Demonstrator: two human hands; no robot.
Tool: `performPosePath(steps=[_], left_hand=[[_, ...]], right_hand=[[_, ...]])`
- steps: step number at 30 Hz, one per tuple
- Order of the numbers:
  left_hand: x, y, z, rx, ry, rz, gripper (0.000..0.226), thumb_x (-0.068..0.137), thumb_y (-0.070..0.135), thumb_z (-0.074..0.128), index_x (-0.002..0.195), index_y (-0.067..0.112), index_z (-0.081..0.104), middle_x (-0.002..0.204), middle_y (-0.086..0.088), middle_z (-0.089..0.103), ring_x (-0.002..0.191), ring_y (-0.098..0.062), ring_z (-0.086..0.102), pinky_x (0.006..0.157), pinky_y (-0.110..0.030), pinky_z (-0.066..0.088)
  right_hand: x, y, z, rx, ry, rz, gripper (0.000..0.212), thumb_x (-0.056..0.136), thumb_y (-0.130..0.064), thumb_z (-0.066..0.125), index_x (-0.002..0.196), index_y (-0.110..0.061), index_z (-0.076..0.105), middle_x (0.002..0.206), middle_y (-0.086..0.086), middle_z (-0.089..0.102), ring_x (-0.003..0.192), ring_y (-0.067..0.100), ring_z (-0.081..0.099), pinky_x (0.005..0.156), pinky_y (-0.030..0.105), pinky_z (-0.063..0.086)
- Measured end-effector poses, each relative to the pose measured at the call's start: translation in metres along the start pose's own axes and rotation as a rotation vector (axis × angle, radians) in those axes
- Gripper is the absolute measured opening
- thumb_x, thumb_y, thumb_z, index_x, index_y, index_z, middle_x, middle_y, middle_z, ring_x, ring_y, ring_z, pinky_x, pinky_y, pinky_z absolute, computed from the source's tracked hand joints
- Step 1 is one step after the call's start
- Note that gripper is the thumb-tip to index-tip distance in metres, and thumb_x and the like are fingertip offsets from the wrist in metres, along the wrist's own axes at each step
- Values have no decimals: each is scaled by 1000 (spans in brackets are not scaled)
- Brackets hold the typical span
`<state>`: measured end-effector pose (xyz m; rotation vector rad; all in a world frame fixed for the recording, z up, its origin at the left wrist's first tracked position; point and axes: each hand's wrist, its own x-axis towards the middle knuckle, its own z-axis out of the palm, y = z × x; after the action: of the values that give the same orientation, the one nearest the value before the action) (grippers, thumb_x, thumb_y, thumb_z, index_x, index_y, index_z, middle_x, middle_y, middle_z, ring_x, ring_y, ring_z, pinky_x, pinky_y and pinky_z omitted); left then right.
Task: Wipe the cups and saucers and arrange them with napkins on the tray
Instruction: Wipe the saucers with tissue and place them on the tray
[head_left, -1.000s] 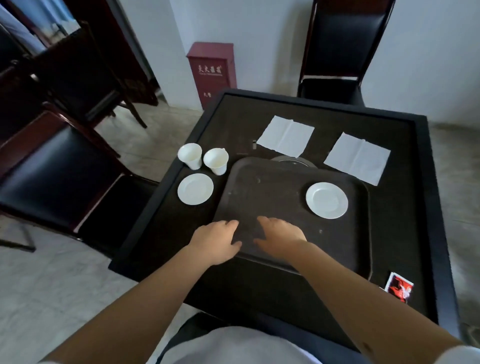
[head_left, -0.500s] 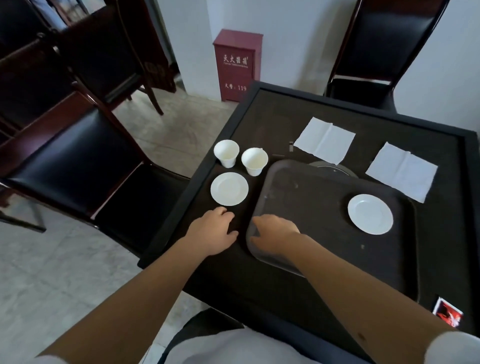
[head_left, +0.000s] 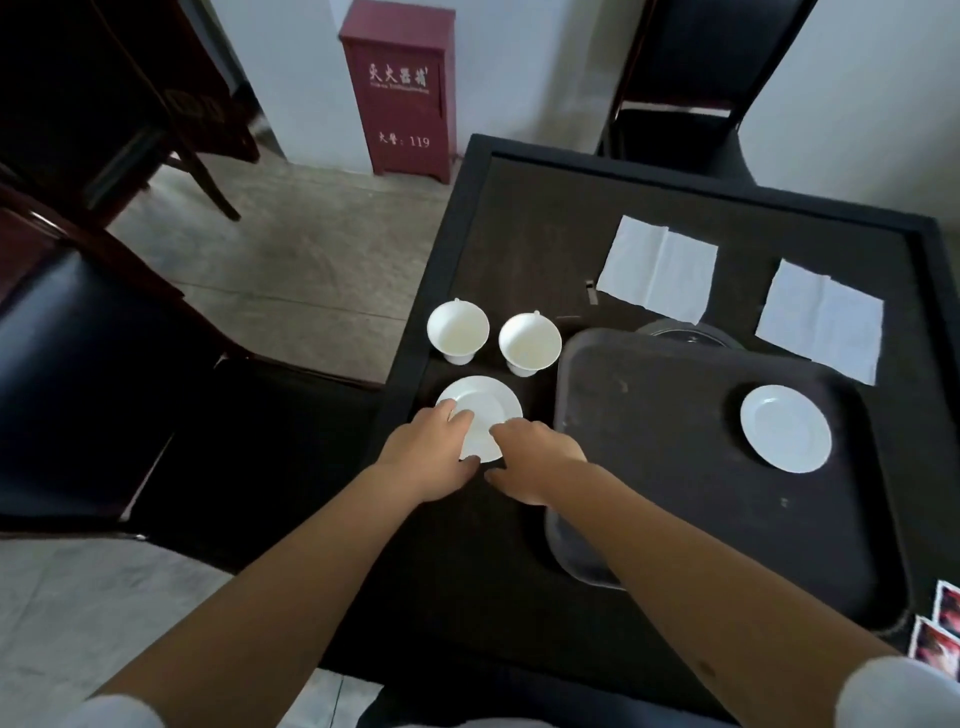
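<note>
Along the tabletop's left edge stand two white cups (head_left: 458, 329) (head_left: 530, 341), side by side and upright, with a saucer (head_left: 480, 415) just in front of them. Both hands have left the tray's near rim, where they rested a second ago, and come across to this saucer. The left hand (head_left: 428, 457) touches its left rim; the fingers lie lightly bent over the edge, thumb (head_left: 465, 465) at the near rim, though whether they have truly gripped it cannot be told. The right hand (head_left: 535, 460) meets the right rim, its fingers (head_left: 506, 430) bent onto the plate and holding nothing else.

I judge the shift to mean that work on the second saucer is starting: lift, wipe, then set on the tray.

The dark tray (head_left: 675, 467) fills the middle of the tabletop, with one saucer (head_left: 785, 427) already on its far right part. Two napkins (head_left: 657, 268) (head_left: 821, 320) lie flat towards the far edge, off the tray.
</note>
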<state>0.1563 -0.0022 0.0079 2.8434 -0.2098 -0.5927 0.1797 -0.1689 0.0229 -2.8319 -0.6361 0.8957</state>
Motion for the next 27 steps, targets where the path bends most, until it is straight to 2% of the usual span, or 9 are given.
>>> performPosePath(steps=[4, 10, 14, 20, 24, 27], left_hand=[[26, -13, 2, 5, -45, 35, 65, 91, 49, 54, 145, 19, 35, 155, -5, 28, 132, -26, 37, 95, -45, 46], [51, -24, 10, 7, -84, 141, 69, 91, 45, 57, 148, 13, 33, 163, -10, 9, 148, -30, 9, 111, -46, 32], [58, -29, 12, -74, -115, 164, 77, 87, 45, 62, 150, 17, 27, 163, -8, 7, 149, -29, 4, 111, -48, 33], [66, -41, 13, -99, -283, 193, 98, 78, 53, 69, 153, 30, 10, 162, 4, -16, 149, -23, -15, 111, -50, 29], [66, -42, 15, -101, -270, 181, 102, 74, 52, 75, 151, 33, 12, 160, 10, -19, 148, -21, -17, 108, -52, 36], [64, -42, 19, -85, -210, 183, 104, 71, 52, 78, 150, 32, 14, 159, 7, -19, 148, -24, -13, 104, -52, 41]], right_hand=[[27, -1, 1, -26, 4, 57, 53, 90, -48, 57, 133, -21, 42, 136, 2, 43, 118, 27, 46, 77, 41, 45], [57, 4, 6, -5, 48, 114, 72, 86, -45, 65, 143, -20, 30, 155, 6, 21, 132, 30, 33, 93, 42, 44], [64, 8, 10, 83, 31, 93, 92, 76, -53, 71, 146, -23, 21, 154, 4, 19, 135, 30, 26, 102, 45, 38], [66, 10, 9, 87, -77, 76, 117, 62, -59, 79, 150, -24, 11, 158, 2, 2, 141, 29, 9, 102, 48, 40], [68, 4, 10, 81, -105, 92, 121, 64, -52, 83, 152, -21, 6, 161, 7, -6, 144, 32, 3, 106, 50, 39], [66, 2, 9, 105, -104, 108, 115, 65, -49, 84, 151, -23, 12, 162, 9, -8, 145, 32, 1, 104, 50, 40]])
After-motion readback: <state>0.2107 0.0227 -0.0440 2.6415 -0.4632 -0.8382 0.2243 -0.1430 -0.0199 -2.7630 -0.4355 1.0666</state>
